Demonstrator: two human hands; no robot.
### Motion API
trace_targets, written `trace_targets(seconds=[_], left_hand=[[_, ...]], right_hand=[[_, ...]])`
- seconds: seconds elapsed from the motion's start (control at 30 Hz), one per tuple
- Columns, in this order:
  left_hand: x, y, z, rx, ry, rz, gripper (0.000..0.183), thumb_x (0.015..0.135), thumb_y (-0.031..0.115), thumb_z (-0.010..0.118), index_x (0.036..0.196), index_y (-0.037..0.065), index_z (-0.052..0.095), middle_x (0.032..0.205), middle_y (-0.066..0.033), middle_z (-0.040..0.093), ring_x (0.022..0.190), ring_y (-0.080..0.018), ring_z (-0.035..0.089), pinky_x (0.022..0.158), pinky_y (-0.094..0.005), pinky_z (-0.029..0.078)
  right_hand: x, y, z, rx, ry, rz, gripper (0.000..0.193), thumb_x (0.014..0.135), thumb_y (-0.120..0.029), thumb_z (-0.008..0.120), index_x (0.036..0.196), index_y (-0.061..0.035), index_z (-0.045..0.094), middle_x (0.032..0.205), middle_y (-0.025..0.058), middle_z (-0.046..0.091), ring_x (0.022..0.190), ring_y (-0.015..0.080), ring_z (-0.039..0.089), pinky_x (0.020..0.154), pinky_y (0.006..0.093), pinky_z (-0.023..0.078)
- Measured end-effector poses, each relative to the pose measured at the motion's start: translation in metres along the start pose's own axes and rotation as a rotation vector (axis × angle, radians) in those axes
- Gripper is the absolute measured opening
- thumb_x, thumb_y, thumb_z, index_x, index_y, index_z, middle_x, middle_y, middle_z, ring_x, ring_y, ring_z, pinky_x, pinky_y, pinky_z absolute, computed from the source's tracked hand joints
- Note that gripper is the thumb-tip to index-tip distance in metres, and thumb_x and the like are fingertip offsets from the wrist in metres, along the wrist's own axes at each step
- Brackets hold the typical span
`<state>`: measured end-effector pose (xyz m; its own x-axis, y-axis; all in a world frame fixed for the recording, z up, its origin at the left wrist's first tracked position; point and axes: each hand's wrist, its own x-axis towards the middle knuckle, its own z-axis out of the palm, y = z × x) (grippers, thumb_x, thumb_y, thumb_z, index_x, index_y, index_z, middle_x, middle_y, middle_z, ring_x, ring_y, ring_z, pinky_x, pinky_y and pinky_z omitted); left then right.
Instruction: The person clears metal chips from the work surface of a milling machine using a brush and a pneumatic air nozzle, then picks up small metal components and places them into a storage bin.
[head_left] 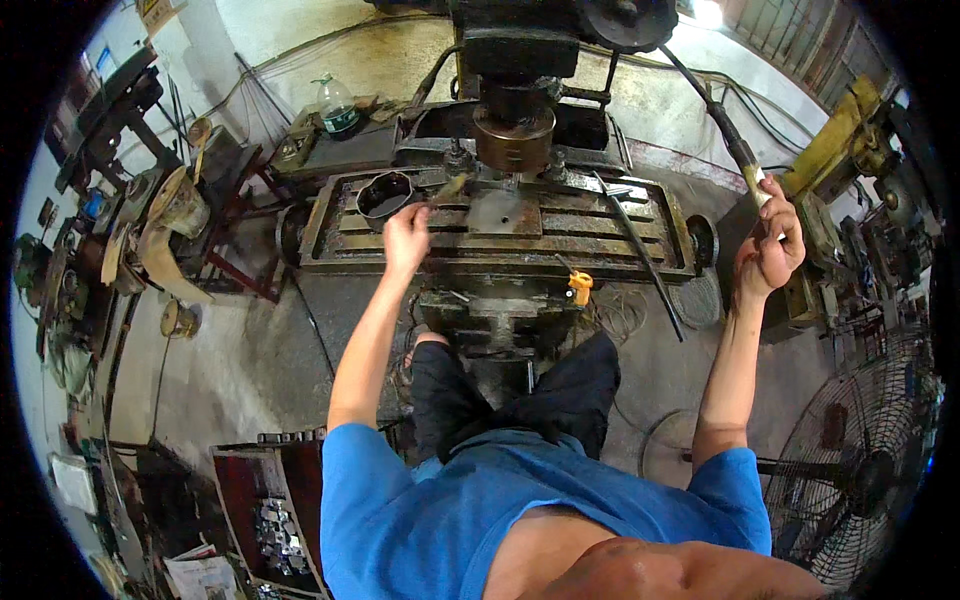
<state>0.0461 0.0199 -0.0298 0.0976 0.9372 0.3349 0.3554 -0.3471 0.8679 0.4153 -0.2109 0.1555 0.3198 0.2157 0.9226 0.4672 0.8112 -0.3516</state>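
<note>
A stained pale wall [350, 65] rises at eleven o'clock, a bright lamp [707, 12] glows at one, a barred window [790, 32] at two. Grimy concrete floor [230, 350] spreads toward nine; a dark bench [234, 178] stands at ten, a caged floor fan [850, 470] at four.

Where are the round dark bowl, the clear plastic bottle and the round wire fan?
Round dark bowl [385, 181], head view: inner wall.
Clear plastic bottle [338, 108], head view: its side.
Round wire fan [850, 468], head view: wire guard.

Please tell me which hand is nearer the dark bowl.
Left: the left hand is by the rim of the dark bowl; the right hand is well right of it.
</note>
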Motion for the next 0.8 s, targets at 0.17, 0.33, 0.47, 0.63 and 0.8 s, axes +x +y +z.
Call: trace_targets(seconds=[0.17,0.33,0.47,0.63,0.8], left_hand=[[0.010,0.002,-0.049,0.511,0.280,0.215,0.025,0.085,0.025,0.050,0.097,0.006,0.061,0.075,-0.0172,0.062,0.072,-0.0348,0.060,0.063,-0.0423,0.046],[0.011,-0.021,-0.055,0.761,0.086,0.149,0.031,0.081,0.025,0.053,0.109,0.013,0.056,0.084,-0.0165,0.062,0.075,-0.0356,0.060,0.064,-0.0443,0.047],[0.005,-0.030,-0.054,0.769,0.019,0.143,0.041,0.080,0.031,0.055,0.117,0.013,0.051,0.081,-0.0168,0.062,0.073,-0.0348,0.060,0.064,-0.0449,0.046],[0.002,-0.008,-0.073,0.742,0.053,0.068,0.050,0.080,0.038,0.054,0.121,0.010,0.047,0.076,-0.0168,0.062,0.073,-0.0341,0.060,0.063,-0.0439,0.046],[-0.029,-0.011,-0.152,0.733,0.205,0.048,0.050,0.081,0.042,0.053,0.118,0.008,0.050,0.073,-0.0165,0.061,0.073,-0.0344,0.060,0.063,-0.0433,0.046]], right_hand=[[-0.011,0.009,-0.013,0.028,-0.050,0.000,0.013,0.067,0.000,0.045,0.061,-0.0050,0.035,0.074,0.0087,0.045,0.101,0.0332,0.048,0.100,0.0531,0.021],[-0.017,0.008,-0.012,-0.029,-0.061,0.009,0.016,0.069,-0.006,0.050,0.062,-0.0045,0.036,0.075,0.0093,0.045,0.103,0.0335,0.047,0.100,0.0514,0.021],[-0.025,0.017,-0.015,0.019,-0.068,-0.005,0.015,0.068,-0.006,0.050,0.061,-0.0042,0.036,0.075,0.0097,0.046,0.104,0.0344,0.046,0.099,0.0514,0.021],[-0.029,0.015,-0.007,-0.006,0.015,-0.021,0.007,0.057,-0.004,0.045,0.059,-0.0024,0.039,0.072,0.0113,0.048,0.076,0.0215,0.045,0.097,0.0451,0.027],[-0.017,0.012,0.003,-0.007,-0.010,-0.019,0.006,0.060,-0.002,0.045,0.061,-0.0007,0.040,0.076,0.0113,0.051,0.093,0.0303,0.051,0.096,0.0474,0.028]])
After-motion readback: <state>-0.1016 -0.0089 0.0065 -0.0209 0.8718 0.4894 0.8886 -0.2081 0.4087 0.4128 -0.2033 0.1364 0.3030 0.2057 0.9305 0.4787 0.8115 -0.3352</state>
